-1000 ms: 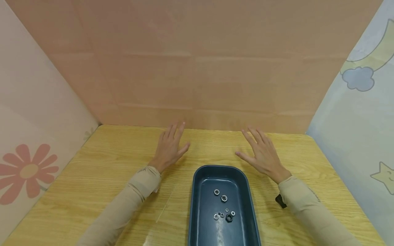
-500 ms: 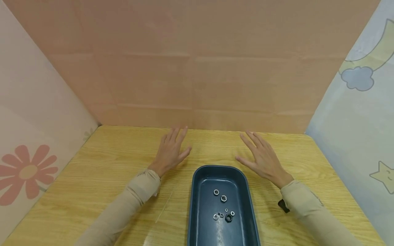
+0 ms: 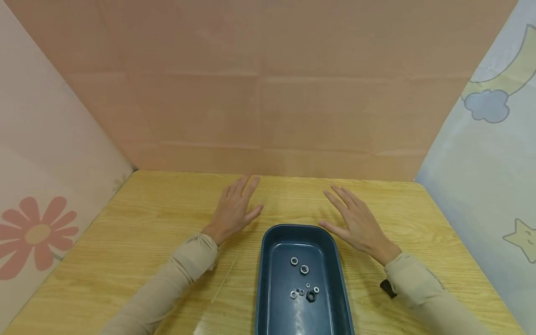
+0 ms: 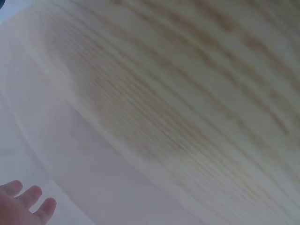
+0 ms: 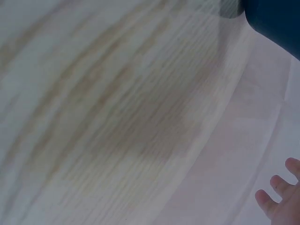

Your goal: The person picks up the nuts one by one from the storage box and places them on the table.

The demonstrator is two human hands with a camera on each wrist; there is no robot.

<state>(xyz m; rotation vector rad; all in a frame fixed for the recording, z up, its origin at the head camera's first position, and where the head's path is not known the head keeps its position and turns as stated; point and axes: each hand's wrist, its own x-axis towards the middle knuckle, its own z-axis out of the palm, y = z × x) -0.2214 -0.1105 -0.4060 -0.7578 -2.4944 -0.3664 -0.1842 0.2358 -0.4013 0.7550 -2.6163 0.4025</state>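
Note:
Beyond the far left corner of a dark blue tray (image 3: 260, 279), my left hand (image 3: 231, 208) is held over the wooden table with its fingers spread and nothing in it. My right hand (image 3: 357, 220) mirrors it on the other side, fingers extended, its thumb close to the tray's far right corner. Inside the tray lie several small metal nuts: two silver ones towards the far end, one a larger nut (image 3: 304, 269), and a cluster with a black hex nut (image 3: 311, 296). Fingertips of the left hand (image 4: 28, 204) and right hand (image 5: 283, 197) show in the wrist views.
A wood-grain table (image 3: 167, 200) meets a plain tan backdrop (image 3: 259, 116) at its far edge. Printed side panels stand left and right, with a flower (image 3: 39, 234) and a cloud (image 3: 487, 106). A dark piece (image 3: 388, 288) shows under the right sleeve.
Both hands have drawn back slightly towards the tray, fingers still extended; the left has also shifted a little right. The tray and nuts have stayed in place.

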